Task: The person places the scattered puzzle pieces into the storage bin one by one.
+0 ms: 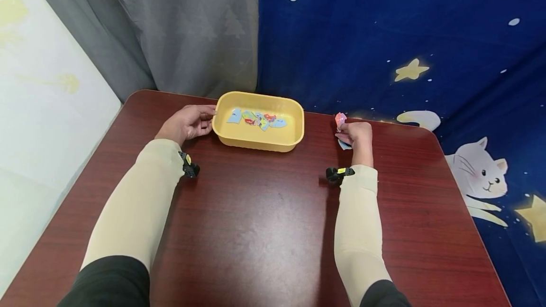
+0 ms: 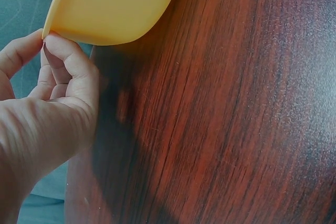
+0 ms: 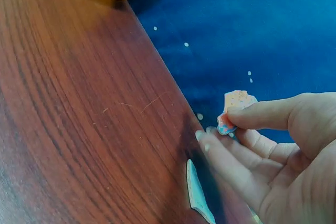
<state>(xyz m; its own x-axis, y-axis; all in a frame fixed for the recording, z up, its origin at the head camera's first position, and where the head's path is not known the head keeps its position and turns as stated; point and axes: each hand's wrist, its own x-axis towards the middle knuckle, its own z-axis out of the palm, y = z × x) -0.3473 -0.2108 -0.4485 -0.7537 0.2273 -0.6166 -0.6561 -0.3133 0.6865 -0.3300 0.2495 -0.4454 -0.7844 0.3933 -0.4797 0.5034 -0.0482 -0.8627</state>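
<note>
A yellow plastic basin stands at the table's far side, with several small colourful flat pieces lying on its bottom. At its left end my left hand pinches the rim between thumb and fingers; the left wrist view shows the grip on the basin's edge. My right hand is right of the basin, near the far table edge. Between thumb and fingers it pinches a pinkish-orange patterned flat piece. Below that hand a light blue flat piece lies on the table, partly hidden in the head view.
The dark red wooden table has its far edge just behind the basin and the right hand. Beyond it hang a grey curtain and a blue curtain with stars and a cat. A white patterned sheet borders the left side.
</note>
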